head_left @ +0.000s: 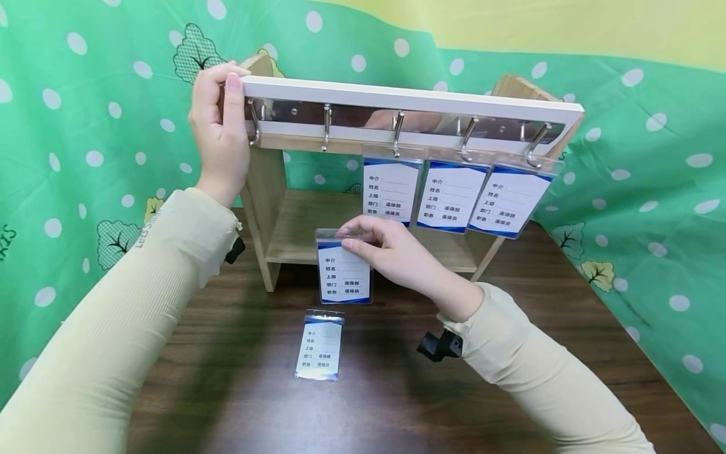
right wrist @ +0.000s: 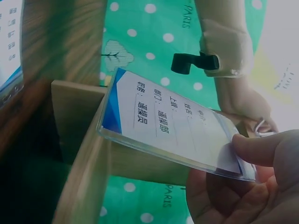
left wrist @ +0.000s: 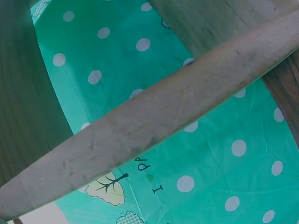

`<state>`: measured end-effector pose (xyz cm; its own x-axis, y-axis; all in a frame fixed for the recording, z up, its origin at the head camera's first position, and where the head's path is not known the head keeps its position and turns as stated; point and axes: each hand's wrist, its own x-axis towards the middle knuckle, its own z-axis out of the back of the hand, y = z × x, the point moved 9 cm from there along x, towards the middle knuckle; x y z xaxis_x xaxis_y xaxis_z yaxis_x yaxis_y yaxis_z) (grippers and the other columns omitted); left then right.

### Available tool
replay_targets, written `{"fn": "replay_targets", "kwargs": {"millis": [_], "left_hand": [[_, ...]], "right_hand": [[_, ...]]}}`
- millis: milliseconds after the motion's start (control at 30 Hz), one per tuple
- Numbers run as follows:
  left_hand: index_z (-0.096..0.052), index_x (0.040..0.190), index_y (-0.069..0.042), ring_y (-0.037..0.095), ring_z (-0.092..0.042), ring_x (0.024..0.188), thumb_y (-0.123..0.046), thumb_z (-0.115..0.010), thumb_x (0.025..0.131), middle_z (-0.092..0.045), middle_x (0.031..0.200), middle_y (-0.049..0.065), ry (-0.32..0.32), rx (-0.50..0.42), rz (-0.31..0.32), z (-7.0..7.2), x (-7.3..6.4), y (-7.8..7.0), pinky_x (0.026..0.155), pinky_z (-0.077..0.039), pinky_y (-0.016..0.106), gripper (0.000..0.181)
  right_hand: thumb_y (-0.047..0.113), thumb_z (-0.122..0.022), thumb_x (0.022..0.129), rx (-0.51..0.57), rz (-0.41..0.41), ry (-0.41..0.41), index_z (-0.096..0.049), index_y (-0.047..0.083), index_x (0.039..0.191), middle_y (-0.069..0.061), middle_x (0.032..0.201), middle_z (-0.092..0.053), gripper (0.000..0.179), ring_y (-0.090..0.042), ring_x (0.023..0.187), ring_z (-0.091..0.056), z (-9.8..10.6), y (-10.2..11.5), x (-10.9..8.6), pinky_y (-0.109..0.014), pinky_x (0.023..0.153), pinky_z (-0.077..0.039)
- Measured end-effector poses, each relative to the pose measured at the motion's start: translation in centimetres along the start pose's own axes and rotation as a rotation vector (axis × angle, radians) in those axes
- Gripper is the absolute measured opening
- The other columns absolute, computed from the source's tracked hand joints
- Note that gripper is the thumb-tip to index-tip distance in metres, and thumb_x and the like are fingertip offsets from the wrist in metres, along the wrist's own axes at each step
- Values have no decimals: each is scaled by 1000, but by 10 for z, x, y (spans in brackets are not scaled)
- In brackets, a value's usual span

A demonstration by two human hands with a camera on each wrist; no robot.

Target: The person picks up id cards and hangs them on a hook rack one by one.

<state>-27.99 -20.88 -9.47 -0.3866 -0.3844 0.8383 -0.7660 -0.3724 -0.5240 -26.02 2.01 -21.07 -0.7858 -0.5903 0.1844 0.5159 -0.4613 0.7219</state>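
My left hand grips the left end of a white hook rail on top of a wooden rack. Between thumb and fingers, my right hand pinches a badge holder by its upper right corner, in front of the rack's shelf. The right wrist view shows that badge holder tilted, with the thumb on its printed face. From the rail's three right-hand hooks hang a badge, a second badge and a third badge. The two left hooks carry nothing.
Another badge lies flat on the dark wooden table, nearer the body. A wooden shelf spans the rack's side panels. Green dotted cloth surrounds the table behind and at both sides.
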Motion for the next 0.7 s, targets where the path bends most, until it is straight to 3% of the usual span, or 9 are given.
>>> {"fn": "replay_targets", "kwargs": {"millis": [167,367,700], "left_hand": [[-65,104,2,6,-54,110,-9,-46,100,-55,98,-21,-2,1,0,0,0,-1,102,-40,23,22],[-65,104,3,7,-54,111,-9,-46,100,-55,98,-21,-6,5,4,0,-1,-2,102,-40,23,22],[-64,105,5,8,-54,112,-9,-46,100,-54,97,-22,-3,12,-1,0,0,0,103,-39,23,23]], "right_hand": [[16,-60,99,-33,23,1,-69,10,114,-6,113,-71,18,-19,102,-70,3,6,0,-36,83,-57],[16,-62,98,-23,7,1,-69,11,113,-6,108,-72,18,-18,94,-68,8,8,1,-33,74,-56],[13,-66,95,-38,20,-33,-70,9,111,-6,106,-72,18,-18,92,-66,19,21,2,-33,78,-54]]}}
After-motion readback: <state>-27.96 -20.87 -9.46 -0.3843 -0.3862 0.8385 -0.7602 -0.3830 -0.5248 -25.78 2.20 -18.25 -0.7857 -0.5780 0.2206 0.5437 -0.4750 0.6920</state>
